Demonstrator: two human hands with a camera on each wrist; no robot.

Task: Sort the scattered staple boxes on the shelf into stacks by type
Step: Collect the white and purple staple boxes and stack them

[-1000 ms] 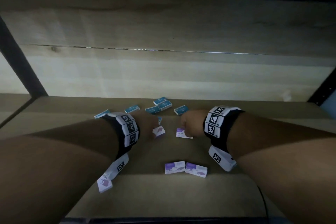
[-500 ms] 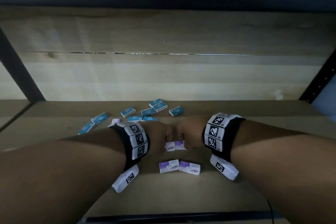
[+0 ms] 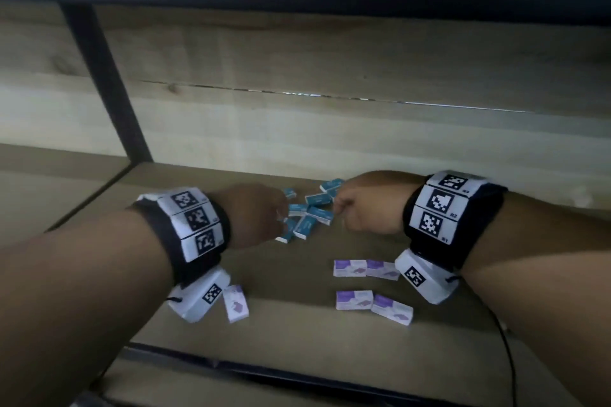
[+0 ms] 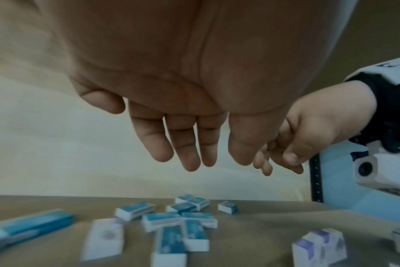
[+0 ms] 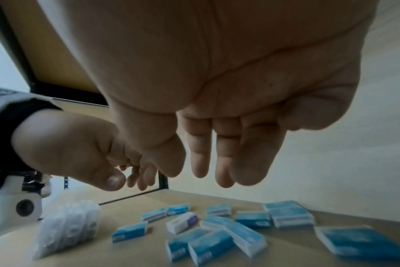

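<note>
Several blue staple boxes [image 3: 309, 213] lie in a loose heap at the back of the wooden shelf [image 3: 291, 337]. My left hand [image 3: 277, 211] and right hand [image 3: 340, 208] hover on either side of the heap. The left hand [image 4: 194, 159] has straight fingers and holds nothing, and so does the right hand [image 5: 206, 173]. One purple-and-white box [image 5: 182, 222] lies among the blue ones. Nearer the front lie two pairs of purple boxes [image 3: 363, 269] [image 3: 373, 304]. A single purple box [image 3: 236, 302] sits by my left wrist.
A dark metal post [image 3: 105, 82] stands at the back left against the pale wooden back wall [image 3: 330, 142]. The shelf's dark front edge [image 3: 264, 370] runs below my forearms. A thin black cable [image 3: 509, 357] hangs at the front right.
Both hands let go of the purple boxes they had brought together and moved forward to the blue heap. Those two purple boxes now lie side by side behind the front pair.
</note>
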